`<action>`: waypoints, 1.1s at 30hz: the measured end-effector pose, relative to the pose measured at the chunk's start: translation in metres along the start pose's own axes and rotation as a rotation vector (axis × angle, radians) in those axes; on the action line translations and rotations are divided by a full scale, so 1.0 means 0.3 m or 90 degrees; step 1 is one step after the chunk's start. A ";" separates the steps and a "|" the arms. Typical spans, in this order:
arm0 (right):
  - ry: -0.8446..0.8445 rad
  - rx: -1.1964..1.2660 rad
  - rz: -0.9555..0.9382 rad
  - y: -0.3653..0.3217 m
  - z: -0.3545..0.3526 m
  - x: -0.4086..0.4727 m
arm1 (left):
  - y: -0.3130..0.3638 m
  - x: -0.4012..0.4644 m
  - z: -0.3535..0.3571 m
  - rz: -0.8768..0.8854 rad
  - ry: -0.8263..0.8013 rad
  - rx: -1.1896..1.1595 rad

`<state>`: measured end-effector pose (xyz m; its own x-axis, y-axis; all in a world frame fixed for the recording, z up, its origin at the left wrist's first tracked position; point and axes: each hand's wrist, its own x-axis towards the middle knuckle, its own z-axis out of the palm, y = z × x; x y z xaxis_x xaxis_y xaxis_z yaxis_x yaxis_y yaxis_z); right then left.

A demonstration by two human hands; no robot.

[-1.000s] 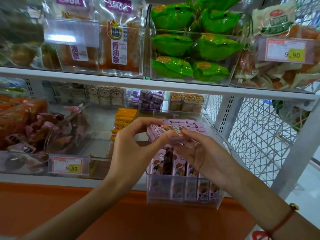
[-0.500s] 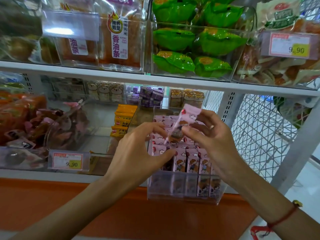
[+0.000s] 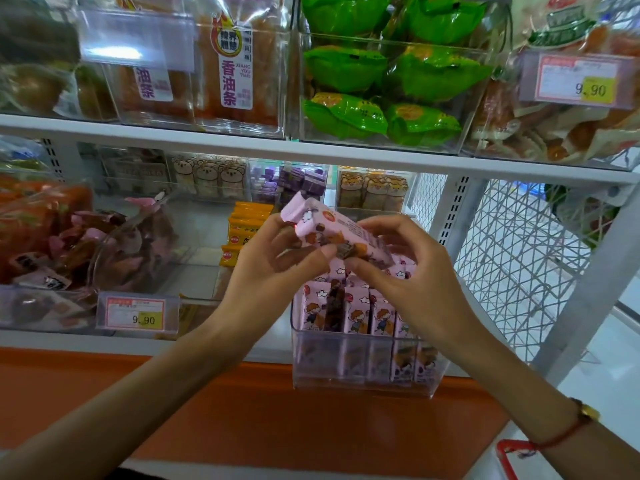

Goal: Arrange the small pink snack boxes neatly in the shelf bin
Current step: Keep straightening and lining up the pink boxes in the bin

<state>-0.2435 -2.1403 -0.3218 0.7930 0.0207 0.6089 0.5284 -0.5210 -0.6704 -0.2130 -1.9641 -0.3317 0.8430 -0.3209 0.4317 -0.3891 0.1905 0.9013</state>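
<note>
a small pink snack box (image 3: 337, 232) is held tilted in the air between both hands, just above the clear shelf bin (image 3: 363, 382). its upper end is pinched by the curled fingers and thumb of the left hand (image 3: 273, 268), and its lower end is gripped by the fingertips of the right hand (image 3: 412, 282). directly below the hands, a row of matching pink boxes (image 3: 356, 310) is seen standing upright in the bin, packed side by side. a gap in the row, left of its middle, looks dark. beyond the left hand, yellow snack packs (image 3: 242, 226) are stacked. further out from the left hand a price label (image 3: 138, 315) marked 9.90 is fixed to the shelf edge. a red string bracelet (image 3: 568, 431) is worn on the right wrist. above both hands, green wrapped packets (image 3: 391, 77) fill an upper bin.
</note>
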 end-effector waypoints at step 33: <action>-0.220 -0.377 0.081 0.146 -0.012 -0.014 | -0.127 0.232 0.053 0.092 -0.250 0.923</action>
<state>-0.2249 -2.1662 -0.3521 0.9405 0.1477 0.3061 0.2485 -0.9132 -0.3229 -0.1454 -2.0084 -0.3356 0.7076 -0.6453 0.2880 -0.6745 -0.7382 0.0032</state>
